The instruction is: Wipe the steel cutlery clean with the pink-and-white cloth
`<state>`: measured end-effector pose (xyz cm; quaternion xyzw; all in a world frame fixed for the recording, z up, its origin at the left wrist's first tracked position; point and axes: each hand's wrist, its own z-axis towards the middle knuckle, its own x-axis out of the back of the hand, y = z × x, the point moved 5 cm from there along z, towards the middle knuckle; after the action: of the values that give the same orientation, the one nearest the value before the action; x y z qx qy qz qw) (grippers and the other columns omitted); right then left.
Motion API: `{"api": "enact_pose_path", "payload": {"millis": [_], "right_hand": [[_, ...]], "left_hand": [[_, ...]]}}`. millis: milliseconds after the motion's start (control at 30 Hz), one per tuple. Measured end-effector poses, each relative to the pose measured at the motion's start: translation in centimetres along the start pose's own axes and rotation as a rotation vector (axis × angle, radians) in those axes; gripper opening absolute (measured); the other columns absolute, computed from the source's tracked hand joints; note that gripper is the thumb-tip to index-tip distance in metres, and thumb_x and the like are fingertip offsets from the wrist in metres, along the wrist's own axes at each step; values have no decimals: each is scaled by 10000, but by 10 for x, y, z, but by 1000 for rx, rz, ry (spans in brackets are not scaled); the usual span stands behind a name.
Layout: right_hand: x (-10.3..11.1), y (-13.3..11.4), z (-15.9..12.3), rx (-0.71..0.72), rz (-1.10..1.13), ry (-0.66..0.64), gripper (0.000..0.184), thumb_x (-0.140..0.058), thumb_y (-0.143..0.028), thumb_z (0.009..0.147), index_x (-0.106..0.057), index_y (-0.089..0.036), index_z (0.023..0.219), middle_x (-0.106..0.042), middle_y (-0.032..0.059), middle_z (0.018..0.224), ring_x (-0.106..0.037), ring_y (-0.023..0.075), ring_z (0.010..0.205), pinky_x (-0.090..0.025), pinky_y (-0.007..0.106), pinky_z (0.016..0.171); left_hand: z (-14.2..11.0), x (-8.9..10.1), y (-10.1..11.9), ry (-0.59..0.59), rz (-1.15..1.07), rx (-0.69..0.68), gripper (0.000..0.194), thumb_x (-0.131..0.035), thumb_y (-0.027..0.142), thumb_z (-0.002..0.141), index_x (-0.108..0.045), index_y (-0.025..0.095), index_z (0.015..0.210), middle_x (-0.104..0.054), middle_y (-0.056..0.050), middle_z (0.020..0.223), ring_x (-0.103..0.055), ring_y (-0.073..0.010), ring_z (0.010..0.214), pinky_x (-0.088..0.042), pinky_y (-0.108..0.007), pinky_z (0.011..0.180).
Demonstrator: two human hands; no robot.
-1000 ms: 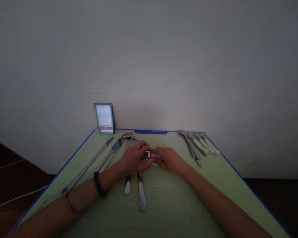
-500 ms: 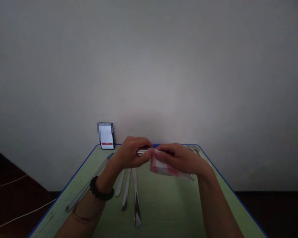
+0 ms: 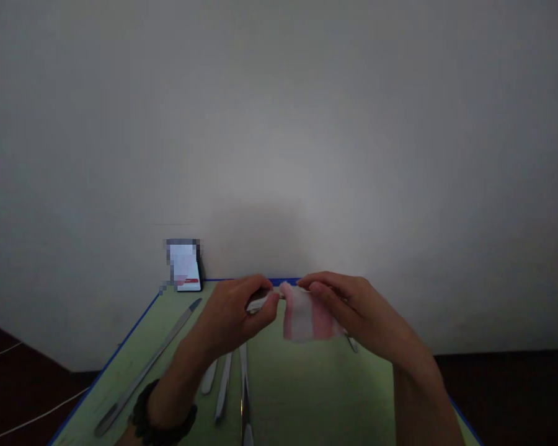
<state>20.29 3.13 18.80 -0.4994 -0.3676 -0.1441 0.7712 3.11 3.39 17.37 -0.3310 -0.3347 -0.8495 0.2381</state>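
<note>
Over the middle of the table, my left hand (image 3: 242,310) is closed on a flat, silvery piece of cutlery (image 3: 258,303), held between thumb and fingers. Most of it is hidden, so its kind does not show. Just to the right, my right hand (image 3: 341,300) pinches a pink-and-white cloth (image 3: 301,319), which hangs below the fingers. The cloth lies at the cutlery's right end. A table knife (image 3: 149,365) rests slantwise on the left side of the table, its blade pointing away. Below my left hand lie several silver cutlery handles (image 3: 223,390), partly covered by my arm.
A phone (image 3: 185,266) with a lit screen leans against the wall (image 3: 279,136) at the table's back left. Behind my right hand, a metal handle (image 3: 351,342) pokes out. The green table (image 3: 307,396) has a blue edge. A white cable (image 3: 41,415) runs at left.
My right hand and the cloth have moved a little apart from my left hand. The cloth now hangs flatter, with its stripes showing. The whole view has shifted slightly.
</note>
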Motion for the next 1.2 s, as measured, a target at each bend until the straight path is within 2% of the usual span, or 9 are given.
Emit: {"api": "enact_pose_path", "payload": {"millis": [100,200,267,500,667,800,967,1133,1200], "right_hand": [[-9,3,0,-1,-24,-70,332,-408,-437,918,-625,-215,1035,-662,51,975,-590,164,858,-418,263,735],[-20,6,0,-51,-80,-214,384,-369,-479,922,-625,-193,900,-635,24,774,-555,134,686,-387,242,623],[-22,6,1,-89,-114,-246,402,-374,-512,911,-606,-188,854,-596,1,682,-506,113,595,-337,228,551],[-21,-11,3,20,-199,-171,382,-404,-509,905,-630,-202,924,-645,27,766,-549,144,689,-334,244,609],[-27,-14,3,43,-229,-180,395,-379,-515,913,-610,-223,1044,-680,51,890,-594,177,782,-369,263,668],[-27,-15,3,66,-238,-198,389,-374,-514,915,-605,-231,1049,-687,51,938,-606,183,812,-374,268,692],[-25,-18,-1,114,-248,-218,346,-405,-477,914,-610,-238,1058,-688,35,885,-600,172,767,-361,261,667],[-25,-20,-1,118,-261,-167,348,-434,-475,901,-601,-254,1111,-677,17,796,-572,147,678,-339,248,617],[-28,-22,1,144,-254,-165,328,-420,-466,909,-618,-257,1067,-668,10,764,-560,136,651,-333,244,605]], "left_hand": [[-2,5,4,50,31,-65,163,-478,244,844,-590,154,767,-591,29,607,-526,-85,494,-359,-187,503],[-6,4,5,66,70,-119,148,-490,244,837,-586,152,774,-574,31,591,-517,-90,480,-351,-197,493],[-7,2,3,64,63,-130,149,-485,245,843,-579,153,773,-559,35,580,-507,-90,473,-349,-199,488],[-7,0,4,9,-3,-146,138,-463,254,871,-555,170,810,-551,39,608,-519,-96,508,-355,-208,512],[-8,0,4,-41,38,-141,169,-431,266,893,-546,169,817,-554,30,617,-524,-110,526,-338,-230,521],[-9,-2,4,-86,39,-170,185,-406,279,908,-538,168,839,-539,28,627,-507,-112,531,-330,-240,529],[-11,-3,7,-66,27,-236,155,-401,262,902,-524,171,876,-538,26,640,-516,-120,558,-342,-254,557],[-13,0,10,-32,5,-288,122,-415,250,869,-511,175,867,-574,11,656,-538,-127,565,-358,-260,548],[-13,2,9,-11,13,-291,105,-423,236,860,-512,179,862,-599,1,680,-560,-130,589,-370,-261,560]]}}
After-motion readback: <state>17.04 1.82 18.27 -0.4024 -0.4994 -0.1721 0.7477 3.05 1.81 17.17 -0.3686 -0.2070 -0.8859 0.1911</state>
